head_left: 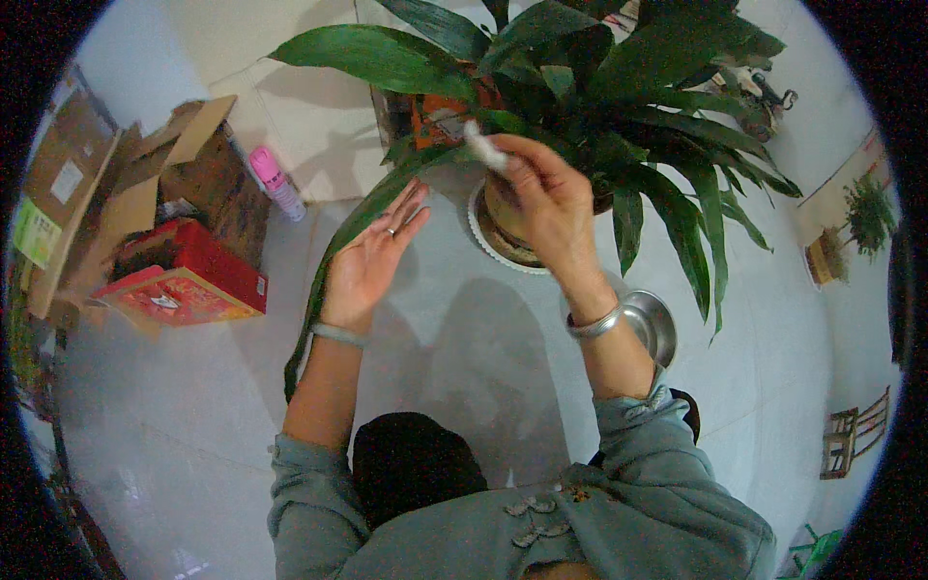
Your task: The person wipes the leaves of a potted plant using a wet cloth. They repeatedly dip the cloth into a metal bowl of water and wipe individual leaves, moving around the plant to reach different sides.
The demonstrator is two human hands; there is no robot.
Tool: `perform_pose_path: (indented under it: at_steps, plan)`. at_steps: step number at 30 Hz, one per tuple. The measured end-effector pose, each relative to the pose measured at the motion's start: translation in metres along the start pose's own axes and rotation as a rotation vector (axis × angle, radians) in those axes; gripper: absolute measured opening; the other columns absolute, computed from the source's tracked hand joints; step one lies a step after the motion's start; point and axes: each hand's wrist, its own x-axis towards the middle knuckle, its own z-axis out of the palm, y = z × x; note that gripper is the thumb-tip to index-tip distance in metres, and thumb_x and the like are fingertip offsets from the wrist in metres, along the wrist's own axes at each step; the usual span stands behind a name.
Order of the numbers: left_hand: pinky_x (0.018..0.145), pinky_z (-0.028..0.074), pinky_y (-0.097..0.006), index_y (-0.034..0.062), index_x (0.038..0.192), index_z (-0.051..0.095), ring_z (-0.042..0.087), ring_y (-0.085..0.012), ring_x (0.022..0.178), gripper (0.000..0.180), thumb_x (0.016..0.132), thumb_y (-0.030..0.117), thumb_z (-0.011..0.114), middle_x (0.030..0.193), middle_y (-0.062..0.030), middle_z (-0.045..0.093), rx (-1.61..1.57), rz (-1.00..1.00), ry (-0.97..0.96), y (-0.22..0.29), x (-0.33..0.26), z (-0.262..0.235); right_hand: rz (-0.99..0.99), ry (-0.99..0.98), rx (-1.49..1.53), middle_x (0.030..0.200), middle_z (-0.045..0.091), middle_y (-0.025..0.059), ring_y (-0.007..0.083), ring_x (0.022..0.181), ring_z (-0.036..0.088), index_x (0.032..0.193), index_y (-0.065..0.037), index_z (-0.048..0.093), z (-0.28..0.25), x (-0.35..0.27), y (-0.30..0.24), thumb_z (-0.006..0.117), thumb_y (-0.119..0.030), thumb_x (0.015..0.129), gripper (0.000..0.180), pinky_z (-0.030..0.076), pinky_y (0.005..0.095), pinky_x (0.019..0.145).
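Big leafy potted plant [619,116], on the floor, upper middle of view. Risk: a leaf splits or snaps at its stalk if pulled hard; the pot [505,205] could shift on its white scalloped saucer [488,249] from the same tug. Long strap leaf [362,217] bends down past the left side of the left hand [365,261]; it could crease if that palm lifts away or presses unevenly. Left fingers: loosely extended, slightly apart, palm up, nothing gripped; leaf contact likely, can't confirm. Metal bowl [650,324] partly hidden by the right forearm; an elbow swing might knock it, and contents can't be made out. Right hand [556,193]: thumb and fingers pinched together on a white wad [483,147], tissue or cloth, can't tell, up near the leaf; could drop if the pinch loosens, or tear if it's tissue and rubbed hard.

Counts: large plant 1; brown cartons [222,188] at least 2; wooden chair [855,435] 1; red box [193,275] 1; small potted plant [870,213] 1, right edge; bowl 1; hands 2; pink spray can [275,184] 1; wad 1; wrist bands [594,324] 2, one per wrist; ring [391,230] 1, left hand.
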Motion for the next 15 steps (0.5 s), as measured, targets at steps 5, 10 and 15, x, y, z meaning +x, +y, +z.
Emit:
perform_pose_path:
  at_steps: [5,10,15]
  plan:
    - [0.115,0.024,-0.049,-0.0006,0.133,0.047,0.034,-0.0308,0.137,0.047,0.088,0.014,0.053,0.144,-0.0172,0.041,0.103,0.084,-0.091,-0.006,0.009,-0.011,-0.124,0.016,-0.058,0.107,0.065,0.0080,0.0147,0.097,0.060,0.115,-0.001,0.061,0.014,0.025,0.016,0.051,-0.004,0.094,0.023,0.048,0.0288,0.085]
    - [0.109,0.030,-0.048,0.0061,0.129,0.051,0.043,-0.0225,0.128,0.042,0.094,0.029,0.054,0.135,-0.0087,0.050,0.064,0.149,-0.059,-0.012,0.014,-0.012,-0.545,-0.281,-0.315,0.110,0.061,0.0177,0.0361,0.102,0.060,0.114,-0.001,0.059,0.069,0.034,0.002,0.058,0.003,0.081,0.033,0.050,0.0396,0.086]
    - [0.107,0.032,-0.045,0.0076,0.131,0.047,0.046,-0.0240,0.124,0.048,0.098,0.042,0.045,0.134,-0.0087,0.051,-0.214,0.138,0.098,0.000,0.010,0.016,-0.682,-0.290,-0.470,0.115,0.059,0.0197,0.0367,0.106,0.057,0.114,0.001,0.058,0.078,0.019,0.013,0.057,0.006,0.074,0.040,0.049,0.0416,0.089]
